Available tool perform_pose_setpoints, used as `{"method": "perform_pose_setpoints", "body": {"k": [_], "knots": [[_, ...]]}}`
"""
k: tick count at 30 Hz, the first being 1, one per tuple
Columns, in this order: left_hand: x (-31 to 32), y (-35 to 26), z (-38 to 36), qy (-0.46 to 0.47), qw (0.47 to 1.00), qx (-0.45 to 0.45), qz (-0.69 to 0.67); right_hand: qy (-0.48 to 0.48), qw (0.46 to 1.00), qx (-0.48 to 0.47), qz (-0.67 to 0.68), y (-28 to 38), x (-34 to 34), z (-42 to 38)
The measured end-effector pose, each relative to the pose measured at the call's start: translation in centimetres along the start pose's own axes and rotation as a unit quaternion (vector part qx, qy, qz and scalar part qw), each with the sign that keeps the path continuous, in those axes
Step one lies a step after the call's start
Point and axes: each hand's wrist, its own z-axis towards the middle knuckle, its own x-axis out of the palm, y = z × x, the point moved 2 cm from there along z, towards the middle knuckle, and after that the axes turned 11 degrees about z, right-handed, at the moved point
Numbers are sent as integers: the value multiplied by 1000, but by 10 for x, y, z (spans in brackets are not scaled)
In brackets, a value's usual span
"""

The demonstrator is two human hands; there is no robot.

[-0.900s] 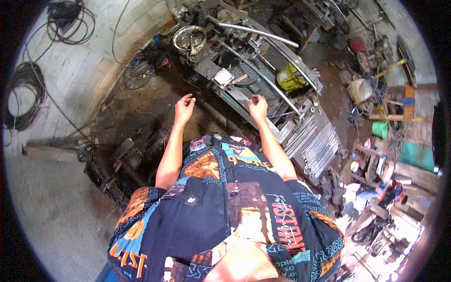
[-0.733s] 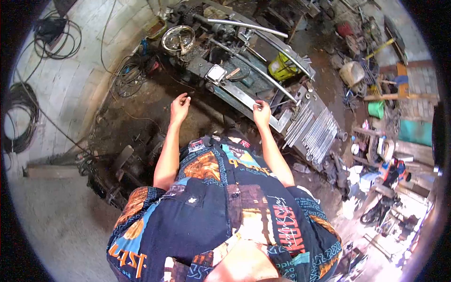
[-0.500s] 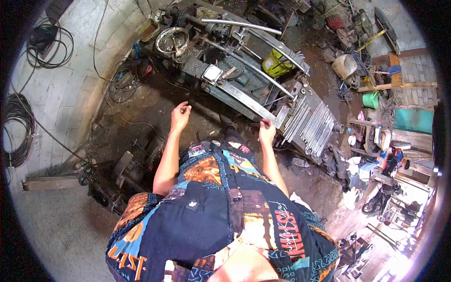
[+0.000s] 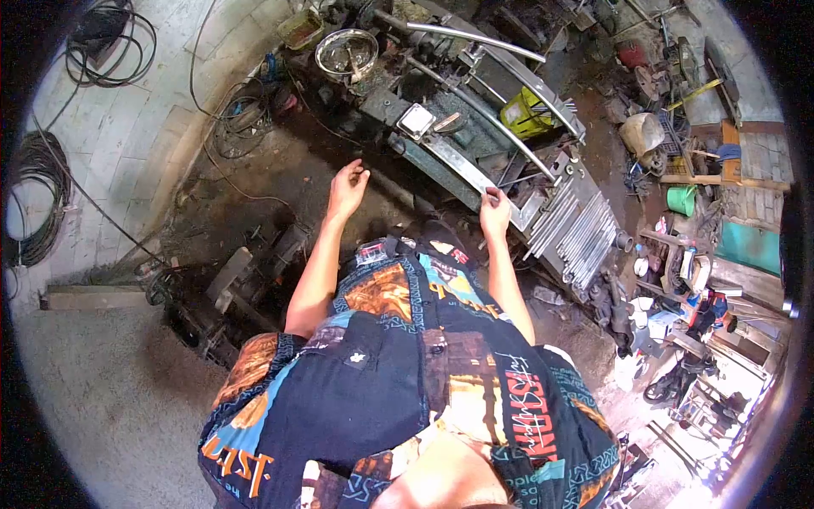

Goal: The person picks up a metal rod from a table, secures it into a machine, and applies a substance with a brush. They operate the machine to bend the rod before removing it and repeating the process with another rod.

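Observation:
My left hand (image 4: 348, 188) hangs in the air left of the workbench, holding nothing, with its fingers loosely bent and the thumb apart. My right hand (image 4: 495, 212) is at the near edge of the bench, its bent fingertips at the long flat metal strip (image 4: 458, 168). I cannot make out anything held in it. Just right of that hand, several thin metal rods (image 4: 585, 237) lie side by side on a dark plate. A square white-faced metal piece (image 4: 416, 120) sits at the strip's far end. Longer curved metal tubes (image 4: 475, 41) lie across the bench.
A round metal basin (image 4: 347, 54) stands at the bench's far left end. A yellow container (image 4: 527, 112) sits among the tubes. Cables (image 4: 242, 119) lie coiled on the floor by the wall. On the right are a green bucket (image 4: 680, 199) and cluttered shelves. Dark machinery (image 4: 229, 293) stands at left.
The view has shifted, so the bench appears farther right and slightly higher. Both hands have risen a little in view. Relative to the bench, my right hand has moved left along the strip.

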Motion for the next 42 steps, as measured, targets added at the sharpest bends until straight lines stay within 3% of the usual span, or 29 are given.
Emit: {"method": "perform_pose_setpoints", "body": {"k": [2,8,14,26,36,39,42], "knots": [[0,-11,-2,-35,996,51,66,23,999,-27,14,25,8,2],[14,-26,-1,-6,992,107,68,47,997,-60,17,52,25,-7],[60,-24,-10,49,988,129,63,45,998,-44,-13,50,-13,-31],[149,-88,-47,167,963,189,93,-49,996,46,57,-21,-107,-47],[273,-155,-88,193,939,242,153,-116,982,113,101,-137,-242,-41],[304,-173,-105,210,932,243,168,-144,971,139,133,-206,-266,-31],[321,-188,-123,234,917,260,192,-151,949,194,196,-226,-282,-33]]}}
